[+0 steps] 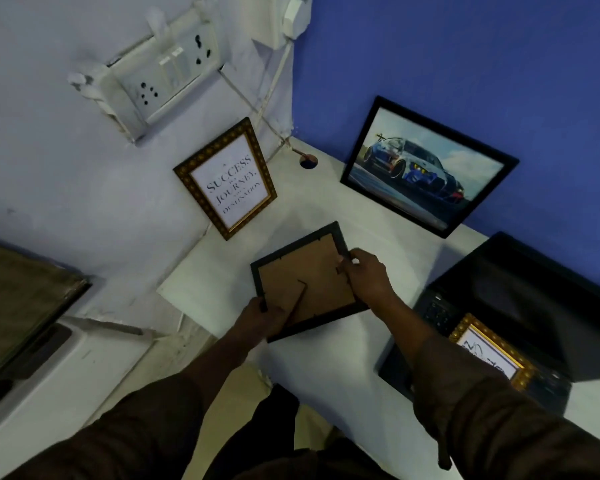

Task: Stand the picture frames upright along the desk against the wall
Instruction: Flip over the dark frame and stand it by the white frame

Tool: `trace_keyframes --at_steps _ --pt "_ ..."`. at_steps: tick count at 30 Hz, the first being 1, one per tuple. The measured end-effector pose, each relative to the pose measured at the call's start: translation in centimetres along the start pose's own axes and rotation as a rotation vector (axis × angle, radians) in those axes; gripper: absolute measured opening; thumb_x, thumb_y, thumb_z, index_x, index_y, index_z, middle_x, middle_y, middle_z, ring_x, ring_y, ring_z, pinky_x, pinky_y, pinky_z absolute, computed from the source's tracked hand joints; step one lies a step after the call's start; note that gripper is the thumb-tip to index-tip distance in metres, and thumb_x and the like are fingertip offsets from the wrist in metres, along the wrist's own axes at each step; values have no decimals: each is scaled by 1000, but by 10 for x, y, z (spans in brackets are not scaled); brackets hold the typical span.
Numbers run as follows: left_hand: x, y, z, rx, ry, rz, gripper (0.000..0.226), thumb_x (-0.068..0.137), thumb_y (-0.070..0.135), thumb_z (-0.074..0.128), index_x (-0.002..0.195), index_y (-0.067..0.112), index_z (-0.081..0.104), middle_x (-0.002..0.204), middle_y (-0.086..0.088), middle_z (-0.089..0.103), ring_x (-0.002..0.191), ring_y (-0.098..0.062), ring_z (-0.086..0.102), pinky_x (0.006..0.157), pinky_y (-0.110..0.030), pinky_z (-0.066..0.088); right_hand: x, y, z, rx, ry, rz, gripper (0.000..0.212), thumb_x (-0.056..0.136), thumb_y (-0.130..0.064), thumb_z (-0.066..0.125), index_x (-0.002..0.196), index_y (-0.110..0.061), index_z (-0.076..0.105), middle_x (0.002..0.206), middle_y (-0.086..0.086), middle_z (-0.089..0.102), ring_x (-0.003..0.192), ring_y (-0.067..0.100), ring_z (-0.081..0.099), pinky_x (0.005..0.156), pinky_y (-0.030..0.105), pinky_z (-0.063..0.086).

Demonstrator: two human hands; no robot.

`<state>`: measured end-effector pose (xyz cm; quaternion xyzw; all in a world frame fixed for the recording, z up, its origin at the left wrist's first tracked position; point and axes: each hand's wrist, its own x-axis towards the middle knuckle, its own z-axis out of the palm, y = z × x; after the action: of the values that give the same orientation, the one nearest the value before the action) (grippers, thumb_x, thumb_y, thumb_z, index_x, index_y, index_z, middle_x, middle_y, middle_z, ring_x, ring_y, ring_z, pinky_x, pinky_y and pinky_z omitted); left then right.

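Head view looks down on a white desk [326, 209] set in a corner between a pale wall and a blue wall. Both hands hold a black-framed picture frame [305, 278] above the desk, its brown backing board turned up so the picture side is hidden. The left hand [267, 315] clasps the lower left corner, fingers curled over the edge beside the fold-out stand [298, 299], which lifts slightly off the backing. The right hand [364, 275] pinches the right edge, fingertips on the rim near a small tab. A gold-framed quote print [227, 180] stands upright against the pale wall, and a black-framed car picture [426, 166] leans against the blue wall. To the right an open laptop [520, 292] sits on the desk with another gold frame [489, 351] lying on its keyboard; the right sleeve covers that frame's lower part and its lettering is too small to read. A socket plate [167, 74] hangs on the pale wall.
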<state>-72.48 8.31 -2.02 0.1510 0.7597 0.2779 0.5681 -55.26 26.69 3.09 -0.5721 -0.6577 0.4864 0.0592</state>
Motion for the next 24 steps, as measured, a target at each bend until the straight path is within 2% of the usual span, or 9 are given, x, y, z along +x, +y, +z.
trace_keyframes --at_steps 2,3,6,9,12,17,20,22,24 --pt "-22 5 12 96 51 66 77 65 61 63 122 11 51 113 -13 64 94 -22 64 78 -33 51 -9 -8 -7 10 11 -63 28 96 -42 57 95 -16 67 91 6 73 81 22 68 69 33 55" --pt "-30 5 19 188 90 110 78 65 64 62 122 11 50 117 -15 63 95 -24 63 79 -34 52 -13 -11 -11 5 30 -90 29 96 -42 57 96 -16 68 91 5 72 81 22 68 71 34 56" --pt "-63 -1 48 622 229 358 93 76 63 62 149 12 33 147 -15 42 127 -35 48 100 -43 46 -43 -11 -35 69 92 -132 27 95 -39 59 92 -14 69 85 2 69 78 19 66 66 31 53" --pt "-94 5 73 747 417 528 90 80 49 68 152 13 28 150 -15 39 131 -35 46 101 -42 45 -65 -12 -62 138 128 -158 28 92 -38 63 84 -12 67 81 5 69 79 23 66 69 36 53" --pt "-117 13 97 767 559 679 79 84 30 69 151 12 30 150 -17 41 131 -34 48 103 -42 48 -93 -13 -88 191 140 -160 30 89 -42 65 84 -14 70 86 8 73 83 27 71 77 45 61" --pt "-163 24 133 748 678 917 61 91 -2 56 149 2 38 149 -23 43 131 -38 51 107 -44 46 -140 -16 -133 340 200 -174 27 88 -30 70 79 -6 63 78 8 70 70 23 69 74 45 60" --pt "-185 29 147 670 650 1021 54 93 -5 52 146 2 44 134 -23 59 113 -38 63 96 -41 51 -167 -11 -162 400 227 -149 26 85 -33 70 72 -13 63 76 9 71 61 20 67 57 36 54" --pt "-203 35 158 586 586 1062 47 96 -4 49 141 5 49 121 -16 67 100 -30 67 88 -36 54 -186 -2 -181 443 211 -136 31 87 -43 66 83 -13 70 73 6 77 55 15 70 52 24 45" --pt "-217 38 168 527 528 1088 38 97 -3 46 133 6 53 108 -12 69 88 -25 66 74 -31 54 -204 10 -196 470 203 -120 43 91 -52 60 92 -10 71 77 9 79 54 13 70 52 21 44"
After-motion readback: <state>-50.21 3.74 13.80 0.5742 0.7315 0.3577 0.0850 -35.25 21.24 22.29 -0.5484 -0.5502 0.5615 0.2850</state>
